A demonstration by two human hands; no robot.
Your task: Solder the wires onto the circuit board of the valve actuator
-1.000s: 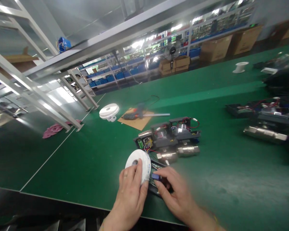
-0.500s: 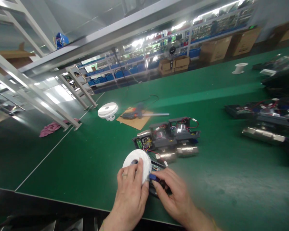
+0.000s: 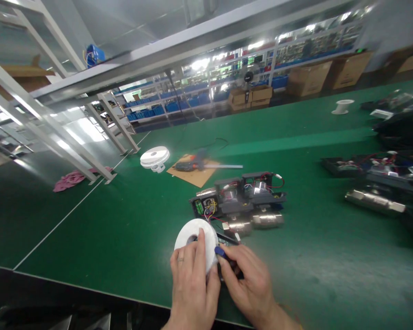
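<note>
My left hand (image 3: 192,286) is wrapped round a white tape roll (image 3: 194,233), held on edge just above the green bench. Beside it my right hand (image 3: 249,286) pinches a small blue piece (image 3: 220,251) against the roll's right rim. A black device with a circuit board (image 3: 232,261) lies under my right fingers, partly hidden. Just beyond stand several black housings with coloured wires (image 3: 242,195) and silver metal cylinders (image 3: 253,222).
A brown cardboard sheet (image 3: 194,174) carries a tool with a long rod. White tape rolls (image 3: 154,158) are stacked left of it, a pink cloth (image 3: 70,178) further left. More black units and a metal cylinder (image 3: 375,201) fill the right. A white spool (image 3: 342,106) stands far back.
Both hands have stayed together on the roll and the blue piece, shifting only slightly toward me. The view has drifted a little.
</note>
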